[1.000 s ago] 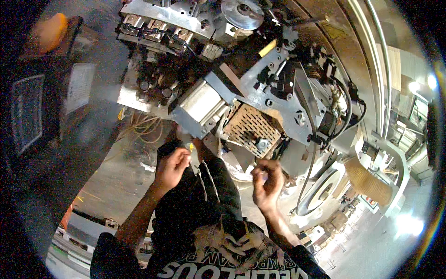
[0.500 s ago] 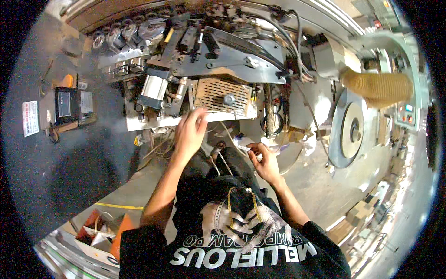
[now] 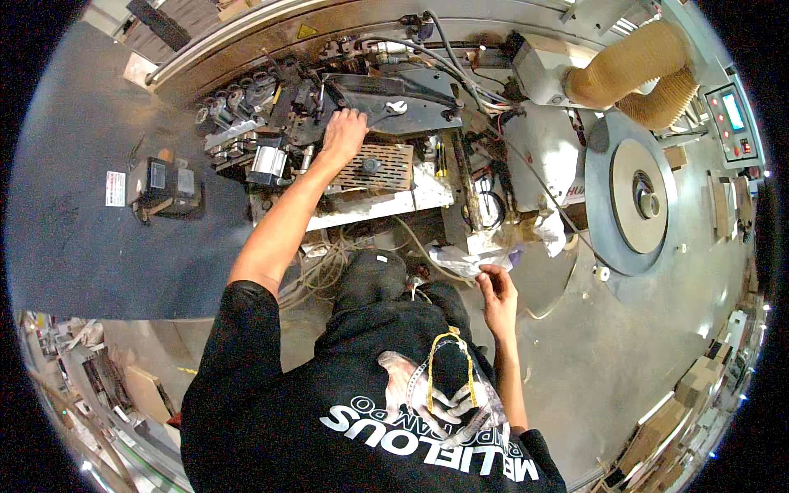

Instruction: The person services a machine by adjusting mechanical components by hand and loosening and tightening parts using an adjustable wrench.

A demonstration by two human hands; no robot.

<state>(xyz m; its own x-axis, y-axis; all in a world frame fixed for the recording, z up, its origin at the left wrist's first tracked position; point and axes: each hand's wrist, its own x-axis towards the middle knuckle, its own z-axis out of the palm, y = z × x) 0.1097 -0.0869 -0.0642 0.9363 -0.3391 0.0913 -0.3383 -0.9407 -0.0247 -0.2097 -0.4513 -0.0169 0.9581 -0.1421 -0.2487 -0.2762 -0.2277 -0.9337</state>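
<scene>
Left hand [image 3: 343,134]: stretched forward into the machine, fingers spread and laid flat on the dark metal cover plate [image 3: 393,100]; nothing is clasped in its grip. The bare forearm is seen running down to a black sleeve.

Right hand [image 3: 496,289]: held low beside the body, fingertips pinched on the edge of a crumpled pale rag [image 3: 465,258]. The grip is closed on the rag, though what else may be pinched inside cannot be told from this view.

Dark metal cover plate: set at the upper middle of the machine, a white fitting on its face, grey cables [image 3: 460,70] looped over its right end.

Perforated grille [image 3: 371,167]: tan, slotted, placed just below the cover plate and touching the left wrist's side.

Small cylinder [image 3: 269,162]: silver, mounted left of the grille.

Round metal disc [image 3: 634,195]: large, grey, fixed at the right, well apart from both hands.

Ribbed hose [image 3: 637,70]: tan, bent above the disc.

Control panel [image 3: 734,117]: at the far right rim, with a lit screen and red buttons.

Grey box [image 3: 164,182]: mounted on the dark wall at the left.
</scene>
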